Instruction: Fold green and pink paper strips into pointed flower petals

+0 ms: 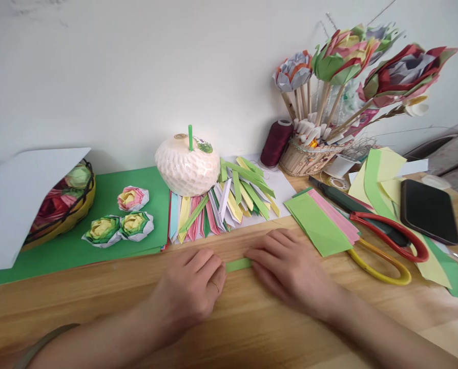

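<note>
A narrow light-green paper strip (238, 264) lies low over the wooden table, its two ends hidden under my fingers. My left hand (192, 282), with a ring on one finger, is curled over the left end. At the other end, my right hand (286, 269) presses its fingers together on the strip. Just beyond the hands is a pile of folded paper strips (232, 200) in green, yellow, pink, white and blue. Flat green paper rectangles (321, 225) rest to the right of my right hand, partly over pink ones (338, 218).
Scissors with red and yellow handles (392, 277), a cutter knife (336, 197) and a phone (429, 211) lie right. Behind stand a wrapped coconut (186, 169) with a straw, a thread spool (277, 143) and a pot (306, 160) of paper flowers. Paper lotuses (137, 225) and a basket (86, 207) are left.
</note>
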Available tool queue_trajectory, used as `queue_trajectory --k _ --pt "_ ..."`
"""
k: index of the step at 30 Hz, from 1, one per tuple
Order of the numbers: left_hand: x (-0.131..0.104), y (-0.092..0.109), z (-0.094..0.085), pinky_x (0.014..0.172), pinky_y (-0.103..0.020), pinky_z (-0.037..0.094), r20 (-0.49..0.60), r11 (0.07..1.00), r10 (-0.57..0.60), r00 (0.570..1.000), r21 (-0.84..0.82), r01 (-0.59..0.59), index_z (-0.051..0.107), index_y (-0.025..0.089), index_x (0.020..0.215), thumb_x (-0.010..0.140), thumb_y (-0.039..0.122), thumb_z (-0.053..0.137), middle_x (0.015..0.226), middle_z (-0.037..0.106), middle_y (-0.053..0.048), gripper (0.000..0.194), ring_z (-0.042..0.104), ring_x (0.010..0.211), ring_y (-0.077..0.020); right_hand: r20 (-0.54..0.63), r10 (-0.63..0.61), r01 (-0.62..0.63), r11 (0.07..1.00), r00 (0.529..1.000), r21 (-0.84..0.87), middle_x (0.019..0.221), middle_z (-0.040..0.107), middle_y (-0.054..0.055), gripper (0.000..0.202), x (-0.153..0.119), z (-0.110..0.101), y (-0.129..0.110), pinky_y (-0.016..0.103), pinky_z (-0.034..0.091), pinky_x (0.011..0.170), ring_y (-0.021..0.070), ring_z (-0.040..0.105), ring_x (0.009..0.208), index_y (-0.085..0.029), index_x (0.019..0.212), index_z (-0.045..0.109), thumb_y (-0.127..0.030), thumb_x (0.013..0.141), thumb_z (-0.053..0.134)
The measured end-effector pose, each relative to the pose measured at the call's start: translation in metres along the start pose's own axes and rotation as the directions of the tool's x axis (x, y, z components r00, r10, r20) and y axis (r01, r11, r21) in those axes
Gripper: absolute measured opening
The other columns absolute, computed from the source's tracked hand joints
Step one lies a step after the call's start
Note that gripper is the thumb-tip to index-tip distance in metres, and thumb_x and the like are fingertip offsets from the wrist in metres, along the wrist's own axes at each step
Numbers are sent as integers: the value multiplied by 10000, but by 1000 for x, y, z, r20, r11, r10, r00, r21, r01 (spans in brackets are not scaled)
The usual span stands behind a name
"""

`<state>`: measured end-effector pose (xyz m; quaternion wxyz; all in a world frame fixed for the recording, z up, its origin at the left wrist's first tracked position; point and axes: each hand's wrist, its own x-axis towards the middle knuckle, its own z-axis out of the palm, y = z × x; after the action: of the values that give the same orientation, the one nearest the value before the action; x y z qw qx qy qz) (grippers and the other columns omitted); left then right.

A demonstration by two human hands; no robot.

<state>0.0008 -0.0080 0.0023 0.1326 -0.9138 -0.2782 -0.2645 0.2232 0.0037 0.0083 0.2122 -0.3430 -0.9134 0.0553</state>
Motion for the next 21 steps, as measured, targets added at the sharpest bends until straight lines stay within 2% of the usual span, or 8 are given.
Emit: queue_trajectory --k 2,4,9,14,18,21 --pt "0 0 2 620 -309 460 -9 1000 17 1000 12 -17 621 126 731 865 41 504 639 599 -31 198 569 693 -187 30 -33 34 999 999 -37 814 606 49 179 4 4 -7 316 379 689 186 509 758 -171 930 626 -262 937 472" --pt "1 0 3 627 -309 466 -6 1000 -2 1000 -1 2 609 136 704 873 54 484 626 592 -29 226 573 697 -190 38 -43 46 996 998 -75 789 596 43 190 8 7 -13 309 374 666 184 502 738 -170 889 623 -278 943 477" --pt "5 4 3 588 -276 455 13 991 -88 996 -103 89 574 147 685 894 51 387 607 566 -24 297 554 656 -169 52 -79 83 994 996 -71 765 595 37 227 8 10 -18 295 358 637 166 489 693 -157 803 586 -139 948 413" --pt "3 5 3 548 -289 429 71 985 -54 996 -159 64 573 143 705 951 107 354 621 538 -34 332 502 622 -177 36 -75 76 997 996 -26 745 581 33 222 6 10 -20 284 349 610 162 473 658 -160 792 570 -113 935 406" --pt "2 5 3 502 -278 404 9 988 -19 1000 -154 20 578 140 685 942 52 270 583 510 -34 410 463 580 -172 34 -113 114 993 993 -42 743 581 53 291 6 10 -23 297 354 599 174 464 656 -148 817 579 -98 944 322" --pt "2 5 2 508 -271 421 -20 985 -30 999 -169 26 607 125 736 938 45 273 570 528 -37 399 475 577 -170 16 -120 121 991 993 -57 727 582 55 345 7 9 -23 296 339 588 172 464 649 -148 791 579 -105 960 282"
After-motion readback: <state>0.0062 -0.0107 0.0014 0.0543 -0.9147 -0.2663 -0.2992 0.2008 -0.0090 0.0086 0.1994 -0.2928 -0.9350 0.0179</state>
